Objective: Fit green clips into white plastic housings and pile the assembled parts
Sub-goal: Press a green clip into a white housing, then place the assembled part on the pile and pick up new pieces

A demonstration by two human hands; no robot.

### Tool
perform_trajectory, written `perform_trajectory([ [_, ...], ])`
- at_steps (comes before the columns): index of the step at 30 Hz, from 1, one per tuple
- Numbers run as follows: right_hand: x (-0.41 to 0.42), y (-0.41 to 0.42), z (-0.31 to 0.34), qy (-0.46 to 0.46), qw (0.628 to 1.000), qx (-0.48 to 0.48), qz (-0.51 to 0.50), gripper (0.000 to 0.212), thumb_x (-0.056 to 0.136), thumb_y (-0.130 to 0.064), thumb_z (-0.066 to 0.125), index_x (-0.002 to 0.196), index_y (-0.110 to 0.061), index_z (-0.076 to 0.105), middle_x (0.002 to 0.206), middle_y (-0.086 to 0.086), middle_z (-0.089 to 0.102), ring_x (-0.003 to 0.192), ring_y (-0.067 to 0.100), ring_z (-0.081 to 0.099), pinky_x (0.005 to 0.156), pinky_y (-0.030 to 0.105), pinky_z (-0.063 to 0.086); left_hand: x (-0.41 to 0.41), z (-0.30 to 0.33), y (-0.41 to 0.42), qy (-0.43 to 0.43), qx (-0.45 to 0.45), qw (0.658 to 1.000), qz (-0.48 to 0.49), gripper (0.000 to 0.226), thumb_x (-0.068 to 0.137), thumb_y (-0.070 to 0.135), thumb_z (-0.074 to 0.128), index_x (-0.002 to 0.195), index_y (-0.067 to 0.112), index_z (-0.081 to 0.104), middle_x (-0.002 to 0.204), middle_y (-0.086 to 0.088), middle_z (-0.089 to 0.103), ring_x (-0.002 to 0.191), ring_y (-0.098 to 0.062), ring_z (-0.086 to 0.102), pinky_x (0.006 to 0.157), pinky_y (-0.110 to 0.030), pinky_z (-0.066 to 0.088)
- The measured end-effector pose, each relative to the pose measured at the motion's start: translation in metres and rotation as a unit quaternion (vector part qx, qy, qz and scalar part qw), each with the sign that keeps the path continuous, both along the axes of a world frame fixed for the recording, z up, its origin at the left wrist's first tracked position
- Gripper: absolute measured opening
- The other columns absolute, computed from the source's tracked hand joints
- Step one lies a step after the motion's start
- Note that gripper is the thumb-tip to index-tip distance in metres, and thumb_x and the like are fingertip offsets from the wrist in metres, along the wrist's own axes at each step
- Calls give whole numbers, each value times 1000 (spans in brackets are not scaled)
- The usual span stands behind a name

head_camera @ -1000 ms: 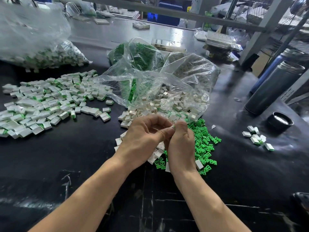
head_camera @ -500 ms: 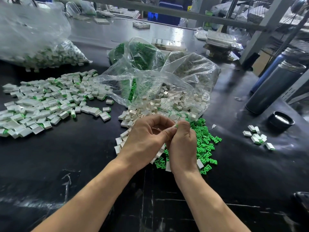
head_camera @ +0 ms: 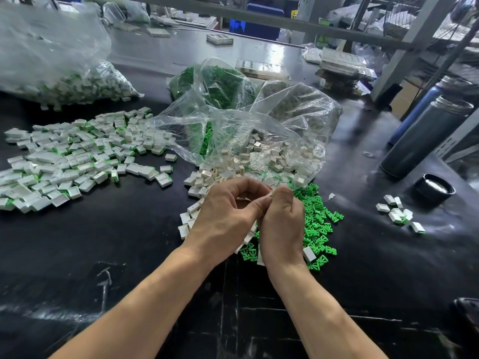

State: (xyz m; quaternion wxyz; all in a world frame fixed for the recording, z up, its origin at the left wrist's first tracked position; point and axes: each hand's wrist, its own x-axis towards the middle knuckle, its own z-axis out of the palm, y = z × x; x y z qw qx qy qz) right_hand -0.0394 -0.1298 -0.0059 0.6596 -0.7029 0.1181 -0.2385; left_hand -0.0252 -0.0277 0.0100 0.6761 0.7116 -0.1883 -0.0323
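**Hands Joined Over Loose Parts; Held Piece Mostly Hidden**

Both hands remain where they were, barely shifted. Left hand (head_camera: 228, 216) and right hand (head_camera: 282, 224) meet, fingers curled, pinching a small white housing (head_camera: 269, 195) almost wholly concealed between the fingertips. Green clips (head_camera: 317, 224) lie scattered just beyond the right hand. Farther back, a clear bag (head_camera: 259, 130) spills white housings; assembled parts (head_camera: 77, 161) are piled far left on the black table (head_camera: 103, 242).

Bright green clips (head_camera: 317, 224) are lying loose on a glossy black table (head_camera: 77, 255), beside off-white housings (head_camera: 204, 177) spilling from a clear bag (head_camera: 259, 130). The pile of assembled parts (head_camera: 72, 161) is showing white with green edges, and a dark grey flask (head_camera: 425, 136) is standing by a black cap (head_camera: 434, 189).
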Motion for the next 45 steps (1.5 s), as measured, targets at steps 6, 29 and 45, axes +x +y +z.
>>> perform_trajectory([
  [6,-2,2,2,8,1000,6,-5,55,95,-40,31,57,-35,70,53,-10,62,53,7,58,53,32,47,1,-3,-1,-6,-5,1000,0,3,92,15,75,91,17,75,93,0,77,91,-20,75,88,-49,60],
  [29,-10,-22,8,-31,994,-94,50,10,98,-22,72,88,-22,73,82,-7,74,78,8,68,71,22,53,7,1,12,-13,42,996,78,17,87,16,81,98,24,72,82,7,73,70,-1,66,64,-15,51],
  [45,-1,-53,4,100,980,-162,-53,41,103,-47,57,77,-19,71,71,-8,70,67,8,62,62,30,48,45,-10,70,-93,331,896,282,17,94,25,73,109,19,69,103,3,66,88,-13,64,79,-30,56],
])
